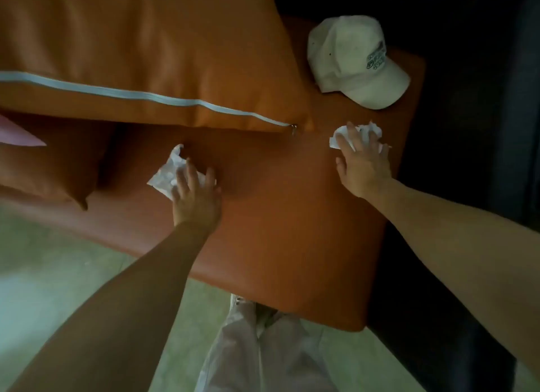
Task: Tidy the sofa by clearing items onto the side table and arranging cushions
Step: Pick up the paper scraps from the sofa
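On the orange sofa seat point(277, 222) lie two crumpled white tissues. My left hand point(194, 196) rests with spread fingers on the left tissue point(166, 174) near the seat's middle. My right hand point(362, 164) lies with spread fingers on the right tissue point(368, 130) near the seat's right edge. A white cap point(350, 58) sits on the seat's far right corner, beyond my right hand. A big orange cushion point(140, 47) with a white zip leans over the back of the seat.
A smaller orange cushion point(49, 164) lies at the left under the big one, with a pink thing point(17, 134) at the left edge. Pale green floor point(52, 275) is in front of the sofa. Dark space lies to the right. My light trousers point(257, 348) show below.
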`<state>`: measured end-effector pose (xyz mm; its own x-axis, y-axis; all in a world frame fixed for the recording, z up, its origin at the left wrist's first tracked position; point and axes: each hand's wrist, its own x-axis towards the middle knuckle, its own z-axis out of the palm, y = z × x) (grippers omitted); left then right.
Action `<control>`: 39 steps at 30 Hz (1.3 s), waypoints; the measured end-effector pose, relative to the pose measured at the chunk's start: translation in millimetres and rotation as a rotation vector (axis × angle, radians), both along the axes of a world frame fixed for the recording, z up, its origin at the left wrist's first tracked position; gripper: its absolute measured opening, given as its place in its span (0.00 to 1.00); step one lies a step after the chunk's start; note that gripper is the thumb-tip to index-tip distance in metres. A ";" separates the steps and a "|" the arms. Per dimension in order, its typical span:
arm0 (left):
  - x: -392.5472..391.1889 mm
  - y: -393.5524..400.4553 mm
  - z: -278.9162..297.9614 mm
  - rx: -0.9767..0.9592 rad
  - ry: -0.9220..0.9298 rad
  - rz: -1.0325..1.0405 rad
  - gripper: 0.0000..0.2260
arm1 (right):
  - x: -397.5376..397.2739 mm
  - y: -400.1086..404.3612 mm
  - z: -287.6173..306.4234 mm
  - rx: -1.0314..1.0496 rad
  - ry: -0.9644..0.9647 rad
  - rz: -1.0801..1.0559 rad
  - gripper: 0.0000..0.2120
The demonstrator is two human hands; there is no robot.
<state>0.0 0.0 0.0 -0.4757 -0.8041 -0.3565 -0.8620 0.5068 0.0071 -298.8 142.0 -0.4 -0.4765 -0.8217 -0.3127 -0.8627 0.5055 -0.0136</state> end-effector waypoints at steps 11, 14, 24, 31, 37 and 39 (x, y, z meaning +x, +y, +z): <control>-31.5 27.5 -4.6 0.158 0.245 -0.236 0.20 | 17.4 12.9 -6.6 -0.180 -0.206 0.140 0.20; -39.8 38.3 2.5 0.162 0.259 -0.351 0.22 | 22.7 20.5 -3.3 -0.225 -0.191 0.335 0.15; -48.7 35.6 -2.2 0.025 -0.055 -0.248 0.30 | 16.5 8.7 -2.8 -0.008 -0.119 -0.102 0.32; -52.6 46.7 3.9 -0.060 0.208 -0.403 0.26 | 34.7 23.7 -2.8 -0.205 -0.236 0.004 0.19; -73.9 45.7 29.3 -0.013 0.353 -0.478 0.26 | 42.7 37.3 21.2 -0.248 -0.245 0.086 0.17; -83.3 45.9 43.7 0.000 0.373 -0.531 0.26 | 44.3 41.4 36.6 -0.261 -0.203 0.057 0.15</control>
